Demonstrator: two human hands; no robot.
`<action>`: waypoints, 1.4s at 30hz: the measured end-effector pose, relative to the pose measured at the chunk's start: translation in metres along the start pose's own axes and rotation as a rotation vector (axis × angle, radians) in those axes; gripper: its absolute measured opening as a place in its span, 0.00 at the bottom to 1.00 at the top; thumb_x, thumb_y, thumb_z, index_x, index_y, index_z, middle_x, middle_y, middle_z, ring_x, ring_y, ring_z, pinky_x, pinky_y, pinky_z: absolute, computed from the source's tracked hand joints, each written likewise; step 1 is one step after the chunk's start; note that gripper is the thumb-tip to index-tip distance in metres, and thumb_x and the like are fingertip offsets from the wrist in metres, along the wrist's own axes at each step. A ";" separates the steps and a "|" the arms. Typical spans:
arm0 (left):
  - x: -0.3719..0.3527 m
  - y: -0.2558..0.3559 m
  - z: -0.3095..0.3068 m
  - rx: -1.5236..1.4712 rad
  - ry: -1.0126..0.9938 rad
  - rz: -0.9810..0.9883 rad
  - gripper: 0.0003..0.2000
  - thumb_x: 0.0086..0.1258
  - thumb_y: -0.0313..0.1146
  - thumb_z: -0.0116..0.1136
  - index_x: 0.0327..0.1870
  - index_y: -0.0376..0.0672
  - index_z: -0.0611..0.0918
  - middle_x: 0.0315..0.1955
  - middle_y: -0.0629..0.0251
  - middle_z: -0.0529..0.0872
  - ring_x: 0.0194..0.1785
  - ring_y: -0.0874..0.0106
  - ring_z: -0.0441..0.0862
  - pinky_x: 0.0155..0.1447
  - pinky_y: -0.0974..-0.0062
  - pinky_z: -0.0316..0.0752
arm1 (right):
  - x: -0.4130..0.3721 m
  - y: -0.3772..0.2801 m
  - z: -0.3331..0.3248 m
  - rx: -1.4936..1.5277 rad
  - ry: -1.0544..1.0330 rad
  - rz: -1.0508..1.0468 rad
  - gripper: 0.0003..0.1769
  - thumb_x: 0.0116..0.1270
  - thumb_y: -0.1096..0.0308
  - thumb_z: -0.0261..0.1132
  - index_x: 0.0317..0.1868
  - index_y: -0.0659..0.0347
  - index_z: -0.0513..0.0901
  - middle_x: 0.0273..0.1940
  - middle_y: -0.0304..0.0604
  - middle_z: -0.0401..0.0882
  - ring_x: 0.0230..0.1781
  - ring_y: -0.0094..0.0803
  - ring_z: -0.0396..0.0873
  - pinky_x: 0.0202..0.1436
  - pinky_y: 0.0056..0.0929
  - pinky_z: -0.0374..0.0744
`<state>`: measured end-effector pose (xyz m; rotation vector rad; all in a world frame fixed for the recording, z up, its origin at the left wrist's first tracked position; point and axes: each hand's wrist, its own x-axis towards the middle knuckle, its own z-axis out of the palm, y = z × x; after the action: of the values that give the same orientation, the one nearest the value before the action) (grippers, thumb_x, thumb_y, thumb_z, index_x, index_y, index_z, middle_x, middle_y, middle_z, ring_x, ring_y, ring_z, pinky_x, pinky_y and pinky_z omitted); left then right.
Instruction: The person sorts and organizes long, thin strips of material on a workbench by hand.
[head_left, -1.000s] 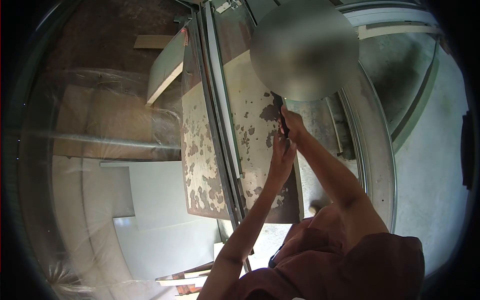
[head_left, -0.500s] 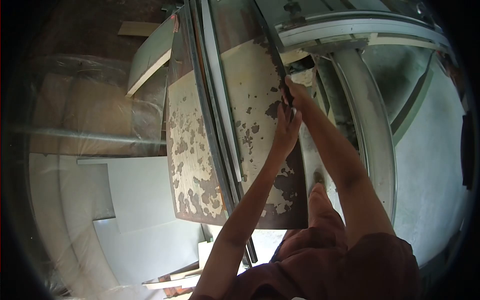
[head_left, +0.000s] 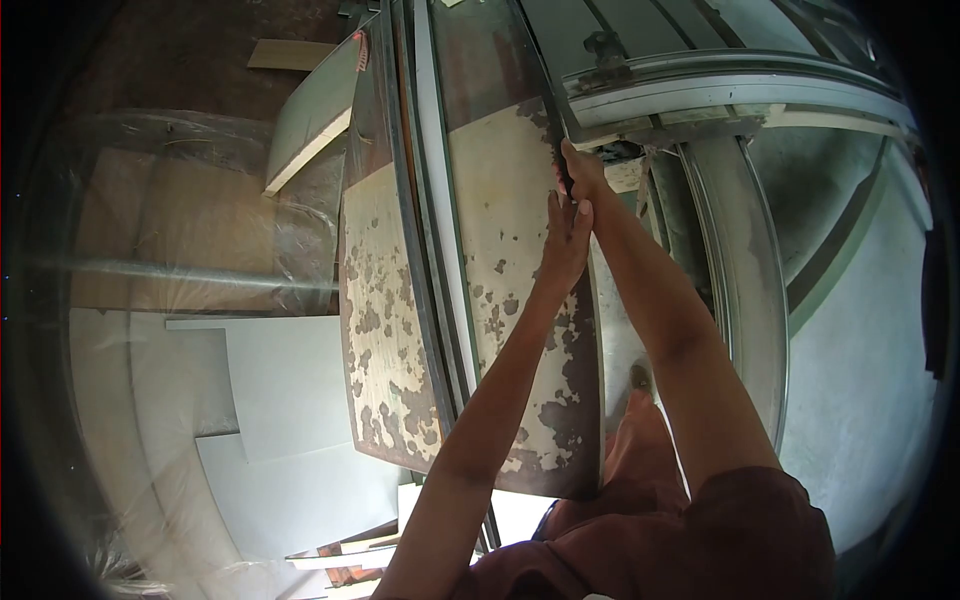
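A large worn panel (head_left: 500, 270), its pale surface patched with dark brown, stands in front of me and runs down toward my body. My right hand (head_left: 585, 175) is closed around the dark right edge of this panel. Just below it, my left hand (head_left: 566, 240) lies against the panel face with fingers stretched out and thumb close to the right hand. Left of both hands, long narrow dark and white strips (head_left: 432, 200) run lengthwise beside the panel. Another patchy sheet (head_left: 385, 330) shows beyond the strips.
A metal rail (head_left: 700, 95) crosses behind at upper right, with a grey machine table (head_left: 850, 400) at right. White boards (head_left: 290, 400) lie at left beside clear plastic sheeting (head_left: 170, 200) and a metal pipe (head_left: 200, 272). My foot (head_left: 640, 378) shows below the right arm.
The panel's near end has shifted slightly down toward my body. Both hands stay at its right edge, a little further left in view. The camera view has also shifted slightly.
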<state>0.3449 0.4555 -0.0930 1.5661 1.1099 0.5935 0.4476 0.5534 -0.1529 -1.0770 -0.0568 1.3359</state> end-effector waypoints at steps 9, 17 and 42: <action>0.023 -0.015 0.003 -0.119 0.013 -0.078 0.40 0.62 0.67 0.37 0.69 0.51 0.47 0.64 0.60 0.58 0.60 0.61 0.65 0.58 0.60 0.63 | 0.033 0.014 -0.009 -0.152 -0.208 -0.036 0.13 0.63 0.57 0.55 0.27 0.57 0.75 0.20 0.38 0.73 0.15 0.25 0.68 0.16 0.24 0.66; 0.019 0.021 0.002 -0.070 -0.013 -0.131 0.42 0.64 0.65 0.36 0.69 0.43 0.43 0.66 0.60 0.54 0.66 0.62 0.59 0.64 0.63 0.58 | 0.051 0.020 0.002 -0.476 -0.018 -0.275 0.14 0.61 0.60 0.57 0.35 0.64 0.76 0.24 0.46 0.77 0.19 0.33 0.76 0.23 0.32 0.74; 0.063 0.049 -0.040 0.053 -0.005 0.051 0.48 0.59 0.70 0.35 0.67 0.34 0.48 0.65 0.45 0.54 0.68 0.57 0.54 0.65 0.67 0.53 | 0.109 -0.060 0.079 -0.168 -0.101 -0.044 0.12 0.62 0.64 0.58 0.28 0.65 0.73 0.21 0.43 0.71 0.18 0.31 0.68 0.21 0.31 0.70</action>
<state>0.3566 0.5308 -0.0464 1.6449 1.0919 0.5981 0.4786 0.6951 -0.1276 -1.1420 -0.2707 1.3630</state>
